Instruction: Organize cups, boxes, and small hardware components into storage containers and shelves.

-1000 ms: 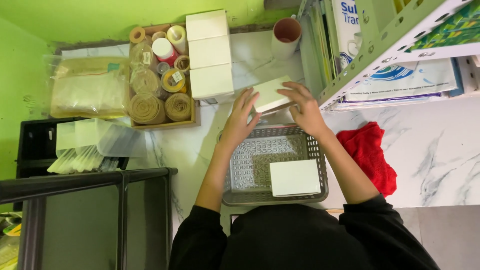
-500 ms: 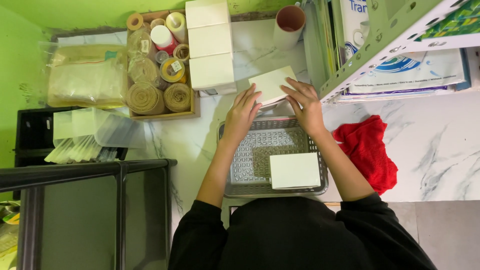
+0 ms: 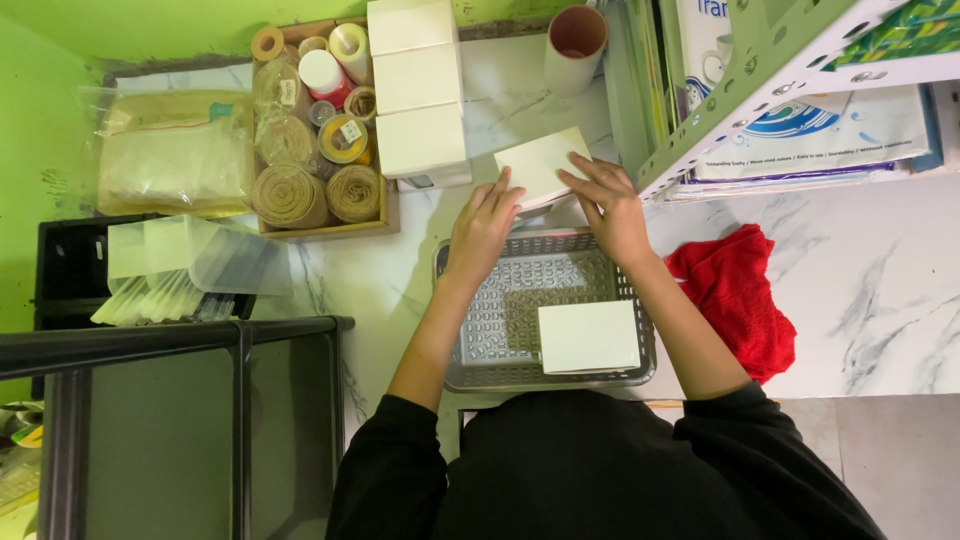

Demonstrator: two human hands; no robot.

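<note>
Both hands rest on a small cream box (image 3: 541, 163) that sits on the marble bench (image 3: 870, 270), just beyond the far rim of a grey mesh basket (image 3: 500, 320). The left hand (image 3: 484, 226) lies flat with fingers stretched out, its fingertips touching the box's near left edge. The right hand (image 3: 611, 205) is also spread, fingers pressing the box's right side and top; neither hand is closed around it.

Inside the basket, at its near right corner, lies 1 more cream box (image 3: 588, 337), flat and untouched. To the far left of the held box stands a stack of 3 white boxes (image 3: 415, 88), just beside a wooden tray (image 3: 320, 228) packed with rolls of twine and tape (image 3: 290, 195). A pink tube (image 3: 575, 45) stands upright at the far edge of the bench. A red cloth (image 3: 735, 295) lies crumpled right of the basket, near the right forearm. A green metal shelf (image 3: 760, 95) holding papers overhangs the right far side. Clear plastic bags (image 3: 175, 150) lie at the far left.
</note>
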